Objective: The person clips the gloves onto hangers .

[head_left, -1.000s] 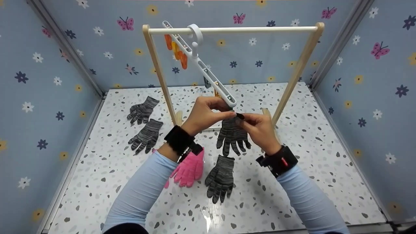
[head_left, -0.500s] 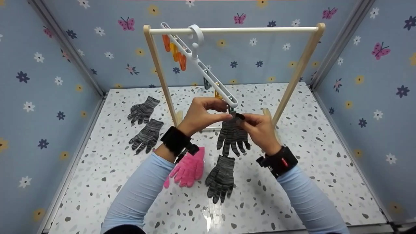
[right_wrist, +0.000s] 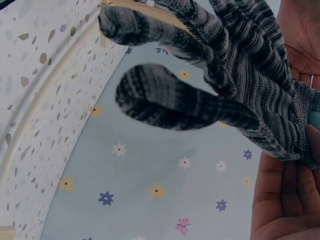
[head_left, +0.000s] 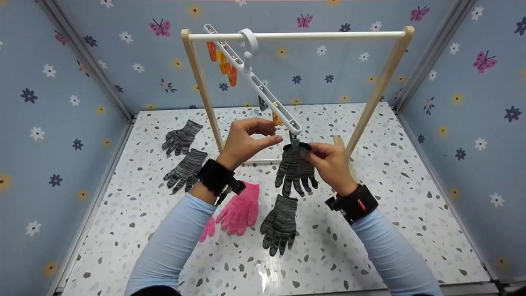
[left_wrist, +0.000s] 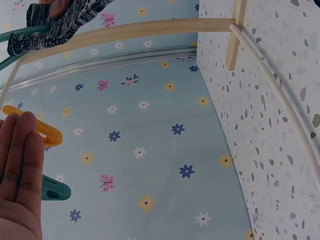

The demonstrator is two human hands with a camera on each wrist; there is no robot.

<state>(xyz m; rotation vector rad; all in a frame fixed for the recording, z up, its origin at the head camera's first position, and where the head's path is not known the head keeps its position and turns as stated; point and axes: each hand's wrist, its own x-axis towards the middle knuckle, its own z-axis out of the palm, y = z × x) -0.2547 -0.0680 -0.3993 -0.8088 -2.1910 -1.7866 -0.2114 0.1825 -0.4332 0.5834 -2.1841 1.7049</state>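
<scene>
A dark grey striped knit glove (head_left: 296, 170) hangs fingers down from a green clothespin (head_left: 294, 139) at the near end of the white clip hanger (head_left: 267, 94). My right hand (head_left: 331, 166) pinches the right side of the glove's cuff; in the right wrist view its fingers (right_wrist: 280, 200) lie at that cuff. Off to the left of the clothespin, my left hand (head_left: 248, 142) holds nothing, its thumb and fingers apart. In the left wrist view its fingers (left_wrist: 22, 160) are straight, near a yellow clothespin (left_wrist: 50, 132) and another green clothespin (left_wrist: 56, 189).
The hanger hooks over the white bar of a wooden rack (head_left: 382, 88). Orange and yellow clothespins (head_left: 222, 63) hang at its far end. On the speckled table (head_left: 390, 230) lie grey gloves (head_left: 183, 168) at left, pink gloves (head_left: 242, 211), and a grey glove pair (head_left: 280, 226) in front.
My left hand has let go of the green clothespin and drawn back to the left, its thumb and fingers parting. The right hand keeps its pinch on the glove's cuff.
</scene>
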